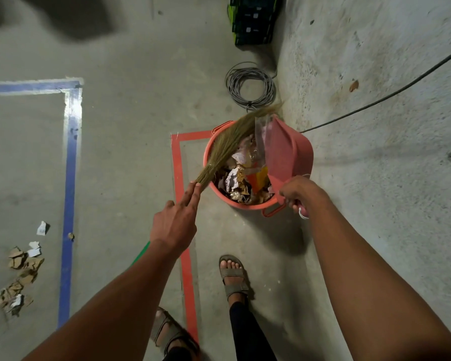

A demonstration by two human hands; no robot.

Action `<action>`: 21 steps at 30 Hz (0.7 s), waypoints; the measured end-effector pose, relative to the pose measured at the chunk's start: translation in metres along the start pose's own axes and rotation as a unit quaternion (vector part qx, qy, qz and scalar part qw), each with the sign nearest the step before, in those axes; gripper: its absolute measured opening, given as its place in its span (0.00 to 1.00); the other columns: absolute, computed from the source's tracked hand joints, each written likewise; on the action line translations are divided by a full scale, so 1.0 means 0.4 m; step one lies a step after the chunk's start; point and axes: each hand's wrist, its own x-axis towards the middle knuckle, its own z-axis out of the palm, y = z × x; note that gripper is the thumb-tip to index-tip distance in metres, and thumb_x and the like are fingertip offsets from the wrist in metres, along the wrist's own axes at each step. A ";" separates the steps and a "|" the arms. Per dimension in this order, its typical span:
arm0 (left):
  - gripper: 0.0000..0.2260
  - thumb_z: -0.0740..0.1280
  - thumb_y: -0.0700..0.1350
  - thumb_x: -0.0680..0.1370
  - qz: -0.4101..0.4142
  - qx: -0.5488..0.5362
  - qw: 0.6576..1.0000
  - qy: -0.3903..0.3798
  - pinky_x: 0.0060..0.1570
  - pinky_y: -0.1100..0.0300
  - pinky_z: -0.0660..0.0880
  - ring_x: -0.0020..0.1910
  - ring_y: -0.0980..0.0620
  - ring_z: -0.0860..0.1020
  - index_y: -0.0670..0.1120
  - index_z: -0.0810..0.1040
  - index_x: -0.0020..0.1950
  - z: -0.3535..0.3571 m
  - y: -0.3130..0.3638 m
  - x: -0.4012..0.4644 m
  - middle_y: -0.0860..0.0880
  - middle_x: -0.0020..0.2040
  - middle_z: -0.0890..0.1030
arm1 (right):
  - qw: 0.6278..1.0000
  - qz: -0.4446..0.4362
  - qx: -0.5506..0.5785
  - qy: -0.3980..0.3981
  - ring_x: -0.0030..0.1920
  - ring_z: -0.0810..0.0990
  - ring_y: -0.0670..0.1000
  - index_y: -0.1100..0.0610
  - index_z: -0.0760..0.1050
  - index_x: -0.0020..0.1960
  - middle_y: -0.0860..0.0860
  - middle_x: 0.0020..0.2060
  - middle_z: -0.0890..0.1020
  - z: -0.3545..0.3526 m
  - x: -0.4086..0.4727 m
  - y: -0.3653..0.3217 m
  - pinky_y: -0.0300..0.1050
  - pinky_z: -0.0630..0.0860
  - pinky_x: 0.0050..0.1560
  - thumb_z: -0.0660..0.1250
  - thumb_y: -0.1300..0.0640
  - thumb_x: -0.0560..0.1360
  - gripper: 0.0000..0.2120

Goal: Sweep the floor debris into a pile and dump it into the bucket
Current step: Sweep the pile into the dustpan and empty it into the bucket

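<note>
A red bucket [220, 190] stands on the concrete floor, filled with paper and cardboard scraps. My right hand [301, 190] grips the handle of a red dustpan [288, 149], which is tipped steeply over the bucket's right side. My left hand [176, 222] holds a grass broom [228, 145] with two fingers stretched along its neck; the bristles lie across the bucket's left rim and reach toward the dustpan. A pile of torn cardboard and paper debris [18, 277] lies on the floor at the lower left.
Red tape [179, 178] marks a box around the bucket; blue tape [69, 178] runs to the left. A grey cable coil [250, 86] and dark crates [254, 19] sit beyond the bucket. The rough wall [375, 126] carries a black cable [375, 101]. My sandalled feet [233, 276] stand below.
</note>
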 end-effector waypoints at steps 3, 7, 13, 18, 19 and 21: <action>0.40 0.58 0.37 0.79 -0.010 -0.009 1.000 0.020 0.32 0.53 0.75 0.49 0.45 0.77 0.54 0.39 0.85 0.006 -0.027 0.007 0.57 0.85 0.45 | 0.999 -0.008 -0.038 -0.007 0.26 0.67 0.49 0.69 0.78 0.56 0.57 0.32 0.74 -0.004 0.014 -0.030 0.45 0.67 0.31 0.62 0.66 0.79 0.11; 0.40 0.58 0.35 0.78 -0.029 -0.038 0.998 0.044 0.29 0.55 0.74 0.46 0.44 0.78 0.56 0.42 0.85 0.035 -0.057 0.037 0.58 0.85 0.49 | 0.998 -0.036 -0.045 -0.032 0.32 0.69 0.51 0.65 0.76 0.54 0.56 0.40 0.76 0.005 0.054 -0.060 0.42 0.75 0.34 0.63 0.66 0.80 0.05; 0.36 0.58 0.39 0.83 -0.078 -0.089 0.991 0.063 0.31 0.51 0.80 0.48 0.42 0.81 0.57 0.43 0.85 0.085 -0.072 0.141 0.59 0.84 0.49 | 0.985 -0.029 -0.145 -0.087 0.36 0.76 0.55 0.71 0.76 0.57 0.62 0.49 0.80 0.036 0.139 -0.201 0.48 0.74 0.34 0.60 0.68 0.81 0.09; 0.34 0.57 0.40 0.83 -0.115 -0.106 0.986 0.059 0.40 0.50 0.78 0.57 0.39 0.81 0.57 0.46 0.85 0.109 -0.051 0.269 0.59 0.84 0.51 | 0.933 -0.050 -0.340 -0.107 0.46 0.77 0.60 0.69 0.76 0.44 0.63 0.44 0.78 0.064 0.241 -0.271 0.52 0.75 0.48 0.60 0.69 0.79 0.08; 0.34 0.57 0.39 0.82 -0.121 -0.108 0.985 0.057 0.40 0.50 0.77 0.59 0.39 0.81 0.57 0.46 0.85 0.116 -0.045 0.298 0.59 0.84 0.51 | 0.926 -0.046 -0.356 -0.113 0.45 0.77 0.60 0.69 0.75 0.42 0.63 0.43 0.77 0.071 0.253 -0.280 0.51 0.75 0.46 0.60 0.68 0.80 0.09; 0.33 0.56 0.39 0.83 -0.130 -0.110 0.984 0.056 0.43 0.49 0.78 0.63 0.40 0.80 0.56 0.47 0.85 0.125 -0.036 0.346 0.59 0.84 0.51 | 0.913 -0.048 -0.390 -0.113 0.39 0.74 0.57 0.66 0.73 0.38 0.62 0.39 0.73 0.089 0.278 -0.291 0.48 0.74 0.38 0.62 0.67 0.80 0.12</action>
